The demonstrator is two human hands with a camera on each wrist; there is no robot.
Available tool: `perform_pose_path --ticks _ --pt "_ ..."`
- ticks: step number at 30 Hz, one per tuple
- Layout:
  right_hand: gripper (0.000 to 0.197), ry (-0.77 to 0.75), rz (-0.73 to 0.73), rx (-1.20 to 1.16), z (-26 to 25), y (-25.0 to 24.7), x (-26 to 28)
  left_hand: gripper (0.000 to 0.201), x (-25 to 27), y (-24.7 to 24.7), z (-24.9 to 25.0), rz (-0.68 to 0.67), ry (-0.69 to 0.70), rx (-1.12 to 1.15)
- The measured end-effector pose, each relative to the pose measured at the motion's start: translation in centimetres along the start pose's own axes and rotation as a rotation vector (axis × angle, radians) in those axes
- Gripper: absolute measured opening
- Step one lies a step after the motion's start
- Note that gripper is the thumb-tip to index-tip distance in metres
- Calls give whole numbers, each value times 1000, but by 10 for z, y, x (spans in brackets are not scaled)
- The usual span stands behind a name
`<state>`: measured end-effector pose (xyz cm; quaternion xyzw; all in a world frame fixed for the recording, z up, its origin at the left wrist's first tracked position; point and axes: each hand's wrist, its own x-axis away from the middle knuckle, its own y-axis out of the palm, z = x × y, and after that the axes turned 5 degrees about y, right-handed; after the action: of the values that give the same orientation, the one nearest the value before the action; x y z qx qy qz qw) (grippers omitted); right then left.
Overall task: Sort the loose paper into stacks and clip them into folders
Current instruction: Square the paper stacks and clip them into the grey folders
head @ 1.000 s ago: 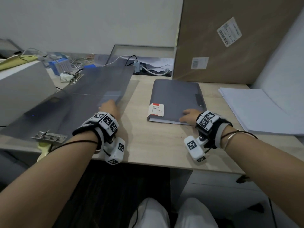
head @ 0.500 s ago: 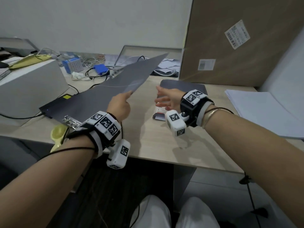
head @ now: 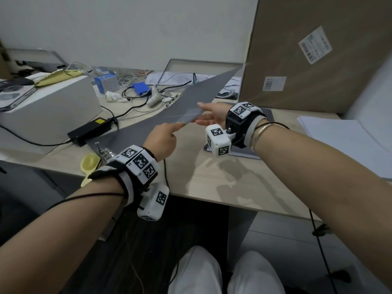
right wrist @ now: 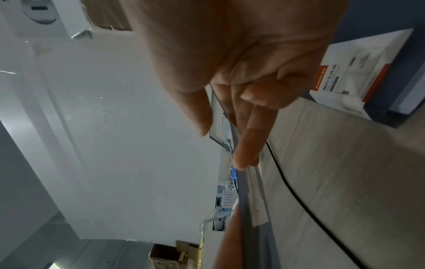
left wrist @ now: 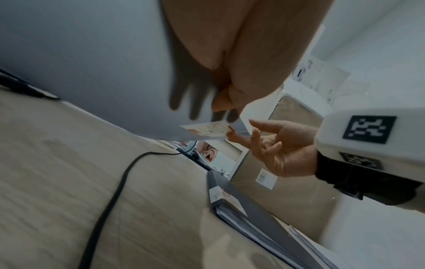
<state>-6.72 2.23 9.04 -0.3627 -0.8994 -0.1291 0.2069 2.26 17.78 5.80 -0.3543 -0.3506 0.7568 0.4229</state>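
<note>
1. grey plastic open folder (head: 148,126) is lifted by its front cover at the desk's (head: 212,183) left side, its metal clip (head: 104,152) near the front edge.
2. left hand (head: 161,141) pinches the cover's edge, thumb and fingers curled on it.
3. right hand (head: 212,116) meets the same edge with mostly straight fingers, thumb on top. looks like touching more than gripping.
4. step looks like closing or repositioning this folder. no sheets visible inside it.
5. closed folder (left wrist: 253,209) lies under the right wrist with paper inside.
6. loose paper stack (head: 347,143) sits at the desk's right edge. next move probably needs the cover set down, then sheets fetched.
</note>
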Motion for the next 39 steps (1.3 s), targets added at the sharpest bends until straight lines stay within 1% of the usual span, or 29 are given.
perform_pose_path --ticks 3,6,11,14,16,18,20,22,25,26,27,29,31,32,33,34,35,36,37,39 --pt "19 -29 53 23 2 3 6 64 5 -2 2 -11 28 -5" --pt "15 -96 98 65 4 2 18 65 10 -6 9 15 59 7" --pt "26 -272 196 -11 11 -19 45 61 17 -12 40 29 106 -3" --pt "29 -363 266 -128 18 -46 61 48 20 -7 58 55 128 -7" --pt "28 -409 316 -209 25 -67 72 39 18 -1 64 70 117 -2" --pt "26 -444 359 -308 34 -88 83 44 15 5 69 58 94 -9" --pt "24 -448 406 -422 47 -110 94 51 13 12 76 55 81 -43" --pt "20 -436 440 -546 63 -131 103 51 11 20 81 79 80 -71" --pt "36 -413 483 -695 88 -158 114 55 6 34 85 117 48 -144" --pt "38 -408 498 -723 95 -165 118 57 3 38 85 135 22 -147" --pt "39 -404 505 -747 101 -172 122 59 0 43 84 163 -5 -116" --pt "41 -401 525 -787 113 -183 127 67 -7 52 79 173 -101 70" --pt "43 -393 552 -817 123 -191 129 73 -12 63 74 100 -256 415" --pt "44 -390 564 -828 128 -194 129 67 -13 69 73 51 -342 631" --pt "45 -386 573 -840 132 -197 128 50 -13 74 74 -9 -416 844" --pt "46 -381 581 -844 135 -198 127 29 -13 79 75 -51 -462 988" --pt "47 -377 588 -848 139 -200 126 19 -16 85 75 -56 -474 1031" --pt "47 -374 599 -852 141 -201 124 19 -18 90 75 -59 -460 1003" --pt "47 -373 605 -858 143 -203 122 19 -22 97 74 -60 -434 920" --pt "46 -357 616 -866 147 -207 118 25 -31 108 70 -14 -384 778"
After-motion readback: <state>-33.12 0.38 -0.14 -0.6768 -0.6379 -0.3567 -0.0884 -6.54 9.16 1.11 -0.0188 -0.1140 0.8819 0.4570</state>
